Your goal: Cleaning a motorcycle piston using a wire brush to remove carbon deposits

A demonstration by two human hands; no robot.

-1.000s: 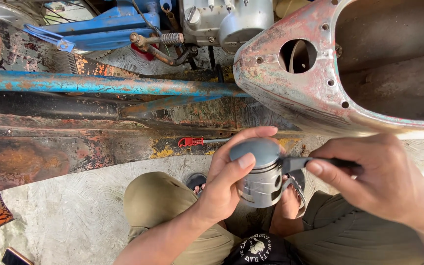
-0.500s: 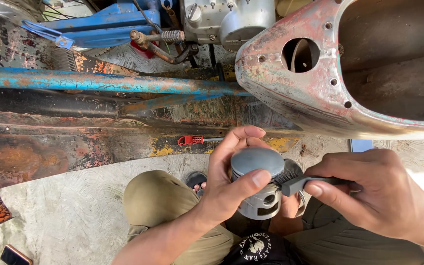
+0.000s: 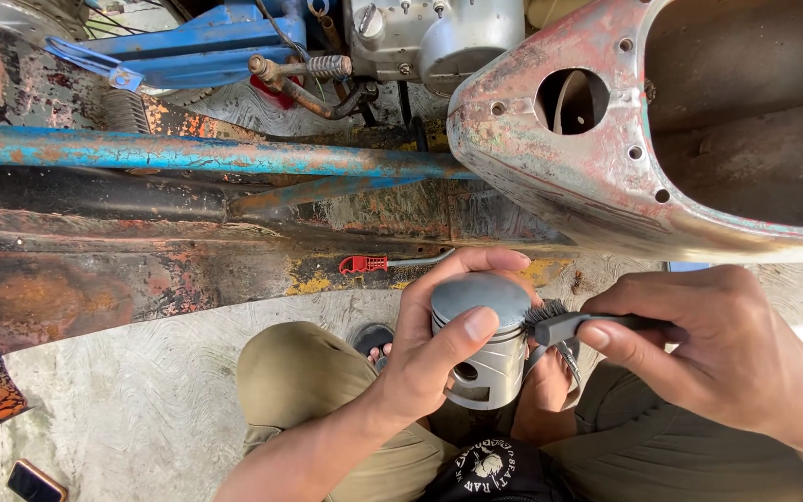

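Your left hand (image 3: 434,349) is clamped around the grey piston (image 3: 483,339) at lower centre of the frame; your right hand (image 3: 708,349) pinches a black wire brush (image 3: 569,325) whose bristles touch the piston's right side.

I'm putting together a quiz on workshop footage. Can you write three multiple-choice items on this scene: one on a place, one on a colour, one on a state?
1. Where do the bristles of the small brush sit?
A. Against the side of the piston, near its crown
B. On the concrete floor
C. Inside the rusty shell

2. What colour is the handle of the tool lying by the frame?
A. Green
B. Red
C. White

3. How is the piston held?
A. Lying loose on the floor
B. Clamped in a vice
C. Gripped in the left hand

Answers: 1 A, the right hand presses the bristles to its side; 2 B, the grip is red; 3 C, thumb and fingers wrap it.
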